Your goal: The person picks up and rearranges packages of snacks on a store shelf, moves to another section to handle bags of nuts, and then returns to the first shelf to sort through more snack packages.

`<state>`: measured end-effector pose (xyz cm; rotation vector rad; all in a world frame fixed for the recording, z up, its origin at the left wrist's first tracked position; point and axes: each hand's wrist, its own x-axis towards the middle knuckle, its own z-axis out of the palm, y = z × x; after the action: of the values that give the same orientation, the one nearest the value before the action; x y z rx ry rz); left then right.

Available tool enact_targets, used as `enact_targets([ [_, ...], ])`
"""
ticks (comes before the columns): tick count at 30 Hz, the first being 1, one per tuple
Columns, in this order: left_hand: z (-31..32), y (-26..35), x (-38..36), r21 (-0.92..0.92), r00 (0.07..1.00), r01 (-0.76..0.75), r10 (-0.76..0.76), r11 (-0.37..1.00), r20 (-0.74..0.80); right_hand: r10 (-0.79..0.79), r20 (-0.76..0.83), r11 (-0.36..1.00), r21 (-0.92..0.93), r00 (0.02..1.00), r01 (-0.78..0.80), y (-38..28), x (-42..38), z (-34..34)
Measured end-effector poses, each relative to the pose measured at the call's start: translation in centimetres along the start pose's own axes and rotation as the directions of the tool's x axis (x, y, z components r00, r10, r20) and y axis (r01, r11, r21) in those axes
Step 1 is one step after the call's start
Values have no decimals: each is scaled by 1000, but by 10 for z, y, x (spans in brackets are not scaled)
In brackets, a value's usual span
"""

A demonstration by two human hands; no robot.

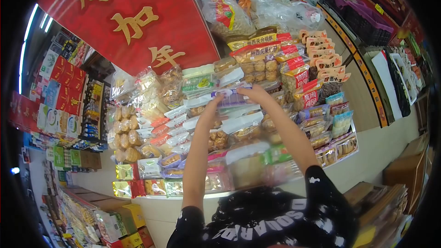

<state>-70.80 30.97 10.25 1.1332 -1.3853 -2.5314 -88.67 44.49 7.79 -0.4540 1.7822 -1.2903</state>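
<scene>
Both my arms reach forward over a display of packaged snacks. My left hand (215, 105) grips the left end of a purple and white package (233, 97), and my right hand (252, 93) holds its right end. Just behind the package lies a white-topped pack (231, 77), with a green and white pack (198, 81) to its left. Packs of round pastries (259, 69) stand to the back right. Nearer to me, a white-topped bag of pastries (243, 126) lies below the held package.
A large red sign with gold characters (138, 23) rises at the back left. Clear bags (225, 14) are piled behind the display. Shelves of goods (92, 105) stand at the left, cardboard boxes (406, 165) at the right. The display's front edge (183, 197) runs before my body.
</scene>
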Motion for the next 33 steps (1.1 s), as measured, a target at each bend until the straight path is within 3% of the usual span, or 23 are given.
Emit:
enact_targets([
  [1,3,0,0,127,976,18,10,992,-216,82,73,989,-129,994,-72,15,22,3],
  [2,4,0,1,244,907,62,48,968,-419,85,76,990,-122,994,-75,23,29,7],
  [3,-4,-9,3,250,906,67,46,966,-420,12,-16,962,-272,1000,-16,27,34,9],
  [4,-13,-26,0,559,845,-117,378,821,-379,-69,-97,907,-421,993,22,32,38,10],
  [5,-21,-45,-5,798,721,-243,653,552,-232,-57,-96,908,-420,994,12,37,41,9],
  [8,-7,-67,-69,717,698,-311,662,623,-273,-145,-135,897,-436,980,72,52,34,12],
  [10,-3,-93,-103,644,803,-267,535,717,-262,-235,-214,889,-442,948,121,43,15,14],
  [11,-8,-115,-114,643,811,-255,522,722,-264,-221,-215,892,-439,951,108,42,1,12],
  [13,-18,-163,-134,872,679,-369,734,322,17,-338,-310,925,-284,889,252,47,-28,6],
  [15,-21,-191,-158,861,720,-332,693,385,-32,-442,-417,896,-168,794,410,77,-62,2],
  [17,-23,-216,-174,843,747,-287,657,455,-100,-387,-423,921,-217,820,323,98,-114,-1],
  [19,-28,-244,-181,669,837,-154,456,727,-303,-357,-322,932,-64,877,356,161,-142,1],
  [20,-34,-254,-183,644,820,-142,454,751,-348,-364,-273,931,-78,890,357,160,-163,10],
  [22,-49,-270,-193,716,914,-192,387,671,-118,-366,-112,856,-429,924,288,140,-207,32],
  [23,-50,-270,-205,706,913,-162,376,689,-158,-351,-74,857,-427,933,289,147,-210,40],
  [25,-50,-254,-218,731,939,-197,339,654,-50,-606,26,581,-668,795,465,162,-198,49],
  [26,-55,-252,-223,758,931,-221,365,614,-25,-553,-60,727,-522,831,446,176,-184,51],
  [27,-60,-254,-226,754,928,-216,370,620,-38,-555,-45,722,-521,830,455,175,-173,51],
  [29,-71,-260,-234,781,912,-172,397,600,-104,-431,-225,796,-551,874,251,172,-155,52],
  [31,-82,-271,-245,758,903,-181,412,627,-124,-483,-258,740,-631,837,233,152,-144,59],
  [33,-83,-269,-261,702,845,-174,471,691,-253,-547,-268,668,-711,793,220,141,-138,64],
])
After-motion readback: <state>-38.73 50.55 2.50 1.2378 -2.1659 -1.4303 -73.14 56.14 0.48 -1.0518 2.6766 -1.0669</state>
